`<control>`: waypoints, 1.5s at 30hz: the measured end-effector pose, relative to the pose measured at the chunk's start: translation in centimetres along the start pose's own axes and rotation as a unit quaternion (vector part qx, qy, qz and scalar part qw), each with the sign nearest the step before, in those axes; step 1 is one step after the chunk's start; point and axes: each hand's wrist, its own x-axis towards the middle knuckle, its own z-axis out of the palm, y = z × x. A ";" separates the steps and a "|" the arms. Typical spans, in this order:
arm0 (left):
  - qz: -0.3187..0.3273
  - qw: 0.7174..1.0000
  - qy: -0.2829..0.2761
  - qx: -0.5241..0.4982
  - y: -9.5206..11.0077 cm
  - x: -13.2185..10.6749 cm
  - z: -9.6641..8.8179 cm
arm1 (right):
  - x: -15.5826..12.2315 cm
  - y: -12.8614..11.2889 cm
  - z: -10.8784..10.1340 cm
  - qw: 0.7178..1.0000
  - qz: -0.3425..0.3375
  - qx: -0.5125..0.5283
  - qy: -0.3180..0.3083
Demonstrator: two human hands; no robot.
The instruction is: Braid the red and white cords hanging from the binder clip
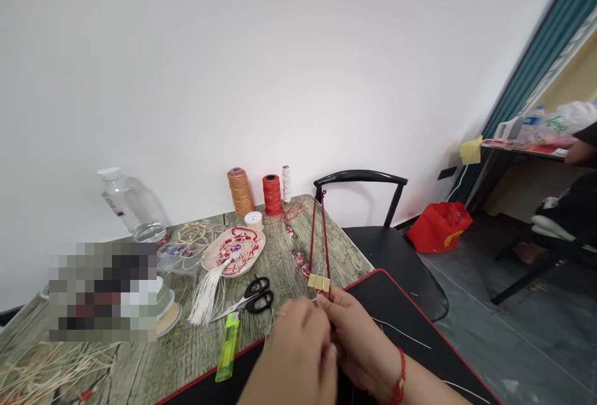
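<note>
The left hand (pixel 298 349) and the right hand (pixel 361 336) are both closed and held close together above a red-edged black desk mat (pixel 401 311), their fingers pinched inward. What they pinch is partly hidden and too fine to make out, though a thin white cord (pixel 401 333) runs out past the right hand across the mat. Just above the right fingertips, a gold binder clip (pixel 319 282) holds two taut red cords (pixel 316 237) rising toward the far edge of the counter (pixel 177 349). A red braided bracelet (pixel 398 380) circles the right wrist. Left of the hands lie a green lighter (pixel 227 346) and black-handled scissors (pixel 247 296), then a white tassel (pixel 208 293) reaching from an oval dish (pixel 233 251). Farther ahead stand red, tan and white spools (pixel 272 195). Beyond the counter are a black chair (pixel 368 178) and a red bag (pixel 438 228) on the floor, with another person's arm (pixel 581 153) at far right.
</note>
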 end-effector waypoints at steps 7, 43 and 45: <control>-0.151 0.944 0.069 -0.286 -4.0 3.4 2.2 | -0.3 -0.2 0.6 0.997 -0.011 -0.074 0.035; -0.176 0.913 0.071 -0.362 -3.6 4.4 1.9 | 0.8 1.1 -1.4 0.958 -0.085 -0.247 0.115; -0.184 0.906 0.070 -0.374 -3.6 4.5 1.9 | 0.8 1.1 -1.4 0.953 -0.108 -0.259 0.116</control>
